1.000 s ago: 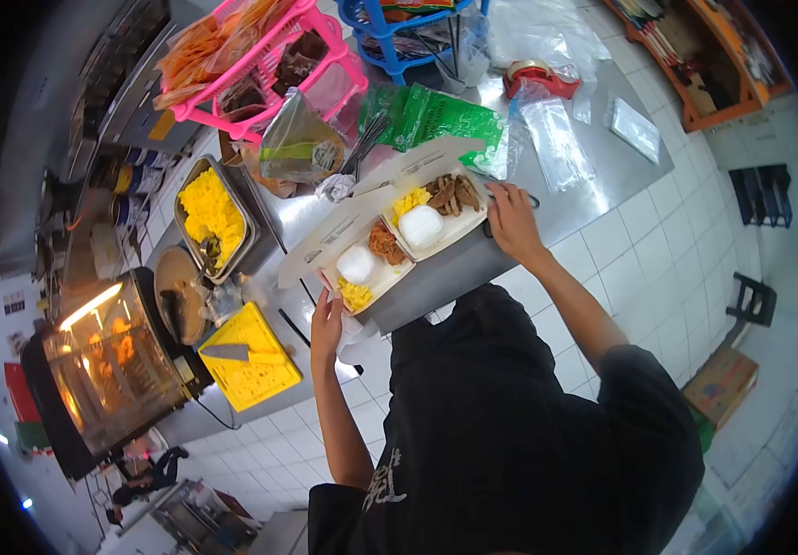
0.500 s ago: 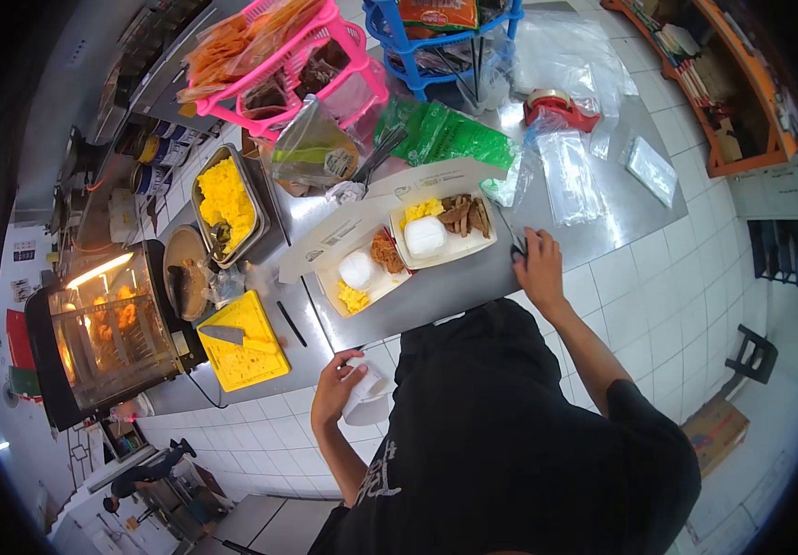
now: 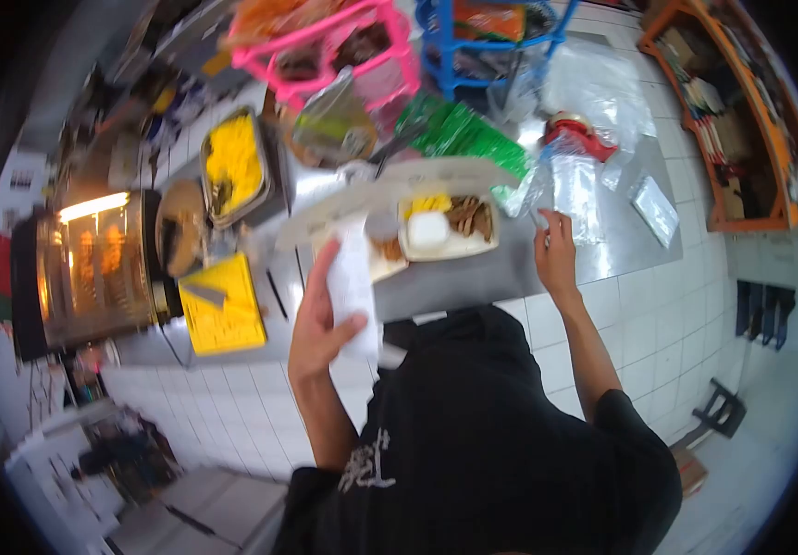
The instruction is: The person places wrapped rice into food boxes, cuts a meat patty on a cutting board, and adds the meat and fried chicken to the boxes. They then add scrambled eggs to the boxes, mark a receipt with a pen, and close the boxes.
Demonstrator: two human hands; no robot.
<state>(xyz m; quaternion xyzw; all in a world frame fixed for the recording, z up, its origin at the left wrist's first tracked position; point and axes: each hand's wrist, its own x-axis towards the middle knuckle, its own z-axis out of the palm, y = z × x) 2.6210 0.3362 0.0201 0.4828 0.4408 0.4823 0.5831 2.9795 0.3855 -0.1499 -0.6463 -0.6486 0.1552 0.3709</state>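
Observation:
My left hand [image 3: 315, 324] is raised, its fingers and thumb closed on a long white paper slip [image 3: 352, 287]. The slip covers much of the left meal box [image 3: 389, 272], where a bit of fried chicken [image 3: 388, 248] shows. Beside it stands the right meal box [image 3: 450, 252], lid open, with a white rice mound [image 3: 428, 229], yellow egg [image 3: 428, 203] and brown meat strips [image 3: 470, 218]. Over the table's front edge, right of the boxes, my right hand [image 3: 556, 248] has its fingers drawn together around something small and thin that blur hides.
A yellow cutting board [image 3: 232, 324] with a knife [image 3: 203, 294] lies left, near a lit glass food warmer [image 3: 93, 268]. Behind stand a tray of yellow food [image 3: 234, 162], pink basket [image 3: 325, 65] and blue basket [image 3: 491, 55]. A red tape dispenser [image 3: 579, 139] sits right.
My left hand has risen from below the table edge with the paper slip, which now covers part of the left box. My right hand has lifted slightly and its fingers have drawn together. The view has shifted.

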